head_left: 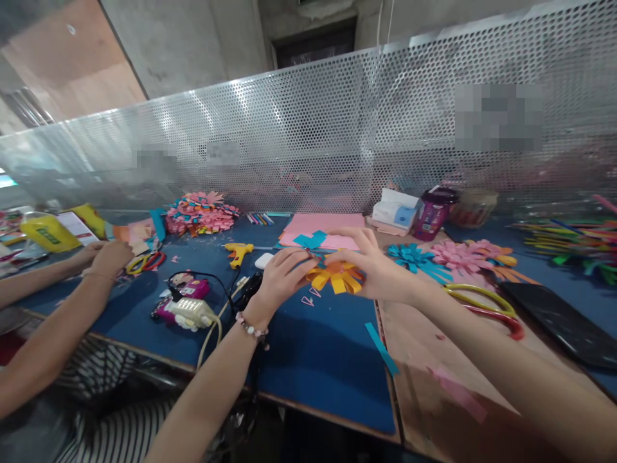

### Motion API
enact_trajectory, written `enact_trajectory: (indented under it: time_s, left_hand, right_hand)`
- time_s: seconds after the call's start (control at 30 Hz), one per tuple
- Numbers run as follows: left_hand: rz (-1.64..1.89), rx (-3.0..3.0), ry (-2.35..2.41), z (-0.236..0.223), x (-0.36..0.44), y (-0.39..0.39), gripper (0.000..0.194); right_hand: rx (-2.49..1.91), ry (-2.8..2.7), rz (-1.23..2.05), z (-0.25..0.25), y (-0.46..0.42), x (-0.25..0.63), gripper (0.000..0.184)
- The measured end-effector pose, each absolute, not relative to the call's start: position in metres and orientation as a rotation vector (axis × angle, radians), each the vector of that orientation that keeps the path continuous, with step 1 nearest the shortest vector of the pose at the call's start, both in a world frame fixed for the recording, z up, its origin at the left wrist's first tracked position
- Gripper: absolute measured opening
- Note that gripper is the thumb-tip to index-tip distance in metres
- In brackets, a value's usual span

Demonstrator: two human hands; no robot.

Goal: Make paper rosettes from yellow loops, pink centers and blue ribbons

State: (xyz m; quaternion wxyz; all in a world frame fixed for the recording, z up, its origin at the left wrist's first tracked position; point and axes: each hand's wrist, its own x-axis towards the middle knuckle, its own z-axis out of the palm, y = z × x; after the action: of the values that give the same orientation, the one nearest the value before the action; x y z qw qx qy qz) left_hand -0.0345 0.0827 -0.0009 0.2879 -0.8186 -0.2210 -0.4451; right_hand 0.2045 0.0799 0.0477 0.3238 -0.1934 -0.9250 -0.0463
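Both my hands meet over the blue table mat (318, 347) around a yellow-orange paper flower (337, 278). My left hand (282, 278) pinches the flower's left side with curled fingers. My right hand (373, 267) curves over its right side and holds it. A bead bracelet (250, 329) sits on my left wrist. Small pink paper scraps (308, 299) lie just below the flower.
Another person's arms (72, 289) work at the left near red-and-yellow scissors (144, 262). A glue gun (238, 252), a power strip (186, 310), pink paper sheets (322, 225), finished paper flowers (457, 257), scissors (486, 307), a tissue box (395, 209) and a perforated metal screen (308, 141) surround me.
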Motion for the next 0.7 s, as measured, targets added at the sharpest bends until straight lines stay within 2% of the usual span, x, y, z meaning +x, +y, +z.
enact_trajectory:
  time_s: [0.7]
  left_hand:
    - [-1.222, -2.185, -0.59, 0.0007, -0.0333, 0.0816, 0.029]
  right_hand:
    - [-0.5, -2.415, -0.089, 0.0466, 0.0803, 0.2047, 0.036]
